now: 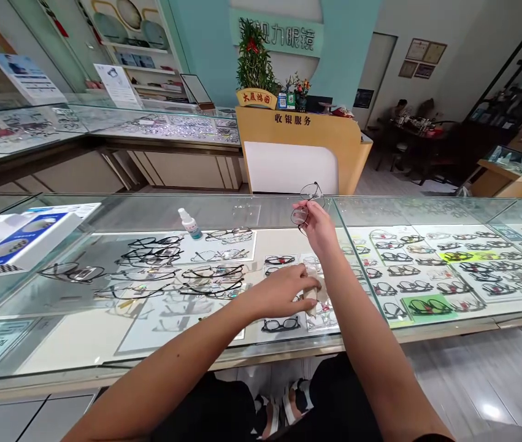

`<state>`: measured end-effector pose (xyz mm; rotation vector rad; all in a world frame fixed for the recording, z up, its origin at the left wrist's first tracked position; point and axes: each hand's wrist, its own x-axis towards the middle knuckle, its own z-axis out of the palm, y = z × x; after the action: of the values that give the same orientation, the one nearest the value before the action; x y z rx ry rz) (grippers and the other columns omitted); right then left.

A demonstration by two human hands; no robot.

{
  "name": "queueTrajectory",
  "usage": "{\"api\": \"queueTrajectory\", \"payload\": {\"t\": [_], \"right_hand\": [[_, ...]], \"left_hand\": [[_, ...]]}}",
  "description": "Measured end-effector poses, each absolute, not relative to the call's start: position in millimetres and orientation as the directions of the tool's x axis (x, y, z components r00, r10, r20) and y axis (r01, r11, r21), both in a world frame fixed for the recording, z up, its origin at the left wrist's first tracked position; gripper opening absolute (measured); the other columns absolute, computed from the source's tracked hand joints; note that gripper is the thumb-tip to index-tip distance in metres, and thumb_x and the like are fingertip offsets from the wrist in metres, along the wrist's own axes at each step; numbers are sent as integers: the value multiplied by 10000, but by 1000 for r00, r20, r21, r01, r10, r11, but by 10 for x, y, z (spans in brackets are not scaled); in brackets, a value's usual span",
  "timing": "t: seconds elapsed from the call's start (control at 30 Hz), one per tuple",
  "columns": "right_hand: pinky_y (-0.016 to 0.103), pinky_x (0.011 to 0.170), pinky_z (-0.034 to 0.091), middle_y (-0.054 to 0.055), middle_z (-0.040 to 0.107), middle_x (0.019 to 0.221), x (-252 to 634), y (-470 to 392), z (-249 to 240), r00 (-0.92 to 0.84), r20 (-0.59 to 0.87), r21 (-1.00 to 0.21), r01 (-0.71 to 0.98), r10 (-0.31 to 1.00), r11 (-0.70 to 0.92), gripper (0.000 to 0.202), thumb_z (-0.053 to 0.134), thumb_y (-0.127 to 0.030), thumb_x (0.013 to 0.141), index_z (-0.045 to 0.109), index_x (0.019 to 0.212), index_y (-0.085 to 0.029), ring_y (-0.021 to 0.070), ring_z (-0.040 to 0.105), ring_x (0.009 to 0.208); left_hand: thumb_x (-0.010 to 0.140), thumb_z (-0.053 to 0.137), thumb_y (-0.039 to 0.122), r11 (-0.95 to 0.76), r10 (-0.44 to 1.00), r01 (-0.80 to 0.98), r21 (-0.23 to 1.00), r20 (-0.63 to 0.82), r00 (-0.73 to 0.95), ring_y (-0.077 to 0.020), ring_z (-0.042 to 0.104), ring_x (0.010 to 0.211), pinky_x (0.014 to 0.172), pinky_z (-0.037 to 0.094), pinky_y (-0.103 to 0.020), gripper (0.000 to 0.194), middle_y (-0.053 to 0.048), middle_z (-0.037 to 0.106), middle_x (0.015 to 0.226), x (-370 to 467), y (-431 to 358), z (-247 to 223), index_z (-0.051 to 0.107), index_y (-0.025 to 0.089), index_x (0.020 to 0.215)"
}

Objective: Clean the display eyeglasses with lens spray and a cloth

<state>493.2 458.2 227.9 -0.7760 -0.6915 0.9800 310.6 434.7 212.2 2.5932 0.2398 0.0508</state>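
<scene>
My right hand [318, 226] is raised over the far part of the glass counter, its fingers closed on a pair of thin round-framed glasses [300, 215]. Lower and nearer to me, my left hand [288, 290] is just above the glass top, thumb and fingers curled round a small pale cloth [311, 294]. Dark-framed glasses [281, 324] show under the glass below my left hand. Left of my hands, several pairs of glasses [212, 279] lie in rows on the counter. A small white spray bottle [189, 223] stands behind them.
The glass counter [81, 334] spans the view, with a blue and white box [24, 244] at its left end. More framed glasses [414, 286] are displayed to the right. Beyond stands a wooden cashier desk [353, 147] with a plant. A person sits far back at right.
</scene>
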Motion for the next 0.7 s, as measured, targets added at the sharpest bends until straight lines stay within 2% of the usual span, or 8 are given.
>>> {"api": "queueTrajectory", "payload": {"t": [0.17, 0.27, 0.33, 0.43, 0.5, 0.6, 0.7], "right_hand": [[284, 708, 490, 48, 776, 1024, 4913, 4573, 2275, 392, 156, -841, -429, 907, 330, 197, 769, -433, 867, 734, 902, -243, 159, 658, 829], [292, 712, 497, 50, 778, 1029, 4903, 4578, 2259, 385, 166, -843, -422, 908, 333, 207, 774, -443, 862, 736, 906, -245, 170, 653, 840], [292, 708, 497, 49, 778, 1020, 4893, 4580, 2253, 382, 172, -841, -422, 908, 337, 204, 781, -438, 854, 739, 904, -244, 173, 651, 842], [291, 706, 495, 47, 777, 1015, 4876, 4576, 2256, 383, 172, -844, -418, 908, 336, 202, 788, -435, 845, 742, 897, -245, 172, 649, 839], [290, 706, 493, 47, 777, 1014, 4866, 4569, 2263, 382, 170, -844, -419, 908, 335, 206, 797, -434, 835, 745, 895, -244, 170, 646, 835], [292, 704, 487, 51, 778, 1014, 4853, 4553, 2276, 371, 177, -845, -417, 912, 334, 220, 807, -441, 823, 741, 886, -242, 171, 641, 828], [304, 705, 480, 57, 778, 1007, 4839, 4539, 2289, 353, 184, -856, -400, 917, 326, 234, 808, -457, 818, 727, 872, -245, 179, 634, 824]], "left_hand": [[986, 572, 576, -774, 379, 323, 545, -12, 926, -263, 628, 965, 774, 404, -333, 344, -62, 648, 1090, 3110, 4469, 2067, 651, 246, 1046], [935, 635, 471, -707, 492, 397, 586, 3, 871, -245, 627, 867, 717, 384, -320, 241, -41, 674, 973, 3105, 4566, 2000, 591, 235, 950], [877, 657, 348, -628, 567, 431, 648, 2, 823, -235, 630, 825, 687, 382, -309, 167, -24, 684, 908, 3107, 4636, 1924, 588, 242, 986], [770, 681, 248, -415, 669, 459, 785, -78, 739, -221, 639, 782, 653, 402, -295, 373, -9, 688, 875, 3117, 4750, 1816, 616, 239, 1137], [712, 691, 231, -264, 694, 434, 861, -143, 706, -201, 619, 729, 627, 404, -287, 399, -1, 670, 829, 3120, 4829, 1785, 656, 216, 1110], [708, 699, 290, -117, 707, 331, 936, -156, 689, -152, 543, 640, 588, 364, -268, 179, 10, 615, 737, 3096, 4946, 1820, 661, 189, 851], [729, 744, 401, 30, 769, 202, 979, -152, 622, -116, 483, 585, 569, 364, -249, 263, 36, 557, 678, 3038, 5069, 1903, 577, 200, 765]]}}
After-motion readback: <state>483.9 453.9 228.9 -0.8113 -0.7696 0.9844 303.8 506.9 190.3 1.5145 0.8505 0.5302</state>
